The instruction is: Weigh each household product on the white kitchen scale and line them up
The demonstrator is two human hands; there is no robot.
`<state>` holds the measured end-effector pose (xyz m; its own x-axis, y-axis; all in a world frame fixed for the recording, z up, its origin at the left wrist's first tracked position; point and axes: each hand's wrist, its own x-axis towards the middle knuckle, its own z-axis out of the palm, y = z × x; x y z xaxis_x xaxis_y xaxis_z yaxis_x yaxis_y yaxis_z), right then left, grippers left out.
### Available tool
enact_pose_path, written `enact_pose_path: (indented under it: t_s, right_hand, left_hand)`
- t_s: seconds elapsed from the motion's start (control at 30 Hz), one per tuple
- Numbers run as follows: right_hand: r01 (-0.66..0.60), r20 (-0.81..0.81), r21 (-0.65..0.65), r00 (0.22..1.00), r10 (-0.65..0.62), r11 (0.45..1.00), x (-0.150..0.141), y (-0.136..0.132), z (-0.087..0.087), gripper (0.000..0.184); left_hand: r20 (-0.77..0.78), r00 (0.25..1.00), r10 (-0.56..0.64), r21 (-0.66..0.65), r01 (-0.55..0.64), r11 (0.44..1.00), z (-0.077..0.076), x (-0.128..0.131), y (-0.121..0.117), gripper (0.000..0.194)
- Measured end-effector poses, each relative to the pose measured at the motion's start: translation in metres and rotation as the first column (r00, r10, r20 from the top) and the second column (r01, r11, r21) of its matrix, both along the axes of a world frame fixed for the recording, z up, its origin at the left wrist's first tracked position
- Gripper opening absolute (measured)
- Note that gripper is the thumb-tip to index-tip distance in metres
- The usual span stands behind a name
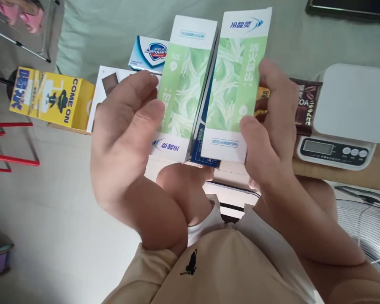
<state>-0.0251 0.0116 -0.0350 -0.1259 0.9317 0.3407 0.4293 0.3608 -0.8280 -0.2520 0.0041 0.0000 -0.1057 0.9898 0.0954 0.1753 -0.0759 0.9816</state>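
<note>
My left hand (126,122) grips a green and white toothpaste box (190,88) by its left edge, thumb on the front. A matching toothpaste box (231,84) is held in my right hand (272,118), its thumb near the lower right corner. Both boxes stand side by side, tilted slightly, with a narrow gap between them; the left one's lettering is upside down. Part of a dark blue box (200,147) shows in the gap behind them. Behind my left hand are a white box (96,90) and a Safeguard soap box (148,52).
A yellow box (52,97) lies at the left. On the right stand a white kitchen scale (354,105) and a dark brown cocoa packet (308,105). A black device (351,8) rests on the green cloth (114,19). A fan (367,228) is at the lower right.
</note>
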Motion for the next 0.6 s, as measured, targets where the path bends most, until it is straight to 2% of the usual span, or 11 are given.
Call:
enact_pose_path:
  t_s: [0.07, 0.17, 0.23, 0.27, 0.37, 0.4, 0.47, 0.53, 0.6]
  right_hand:
    - [-0.067, 0.065, 0.041, 0.996, 0.064, 0.997, 0.001, 0.000, -0.002, 0.059]
    - [-0.161, 0.020, 0.052, 0.987, 0.161, 0.986, -0.006, -0.003, -0.006, 0.062]
    - [-0.211, -0.010, 0.052, 0.977, 0.212, 0.976, -0.013, -0.006, -0.010, 0.066]
    - [-0.230, -0.010, 0.066, 0.973, 0.232, 0.971, -0.017, -0.007, -0.012, 0.069]
    - [-0.232, 0.026, 0.141, 0.973, 0.231, 0.962, -0.023, -0.009, -0.020, 0.087]
    - [-0.220, 0.039, 0.165, 0.975, 0.217, 0.961, -0.023, -0.009, -0.023, 0.095]
    - [-0.200, 0.062, 0.206, 0.980, 0.192, 0.958, -0.023, -0.008, -0.028, 0.109]
    - [-0.193, 0.085, 0.208, 0.980, 0.179, 0.959, -0.022, -0.007, -0.031, 0.111]
    - [-0.186, 0.086, 0.214, 0.981, 0.171, 0.959, -0.021, -0.006, -0.033, 0.112]
  left_hand:
    - [0.113, 0.993, -0.025, 0.016, 0.024, 1.000, -0.002, 0.000, 0.001, 0.047]
    - [0.275, 0.957, -0.097, -0.033, 0.110, 0.993, 0.003, 0.009, 0.001, 0.041]
    - [0.393, 0.917, -0.065, -0.067, 0.099, 0.993, 0.010, 0.020, 0.002, 0.035]
    - [0.436, 0.900, -0.011, -0.097, 0.059, 0.994, 0.013, 0.026, 0.004, 0.036]
    - [0.449, 0.886, 0.111, -0.212, -0.015, 0.977, 0.020, 0.041, 0.009, 0.053]
    - [0.455, 0.882, 0.123, -0.205, -0.031, 0.978, 0.020, 0.044, 0.011, 0.054]
    - [0.459, 0.884, 0.092, -0.180, -0.009, 0.984, 0.019, 0.048, 0.013, 0.045]
    - [0.432, 0.900, 0.059, -0.208, 0.036, 0.977, 0.020, 0.050, 0.014, 0.034]
    - [0.434, 0.895, 0.104, -0.237, 0.003, 0.971, 0.022, 0.052, 0.015, 0.030]
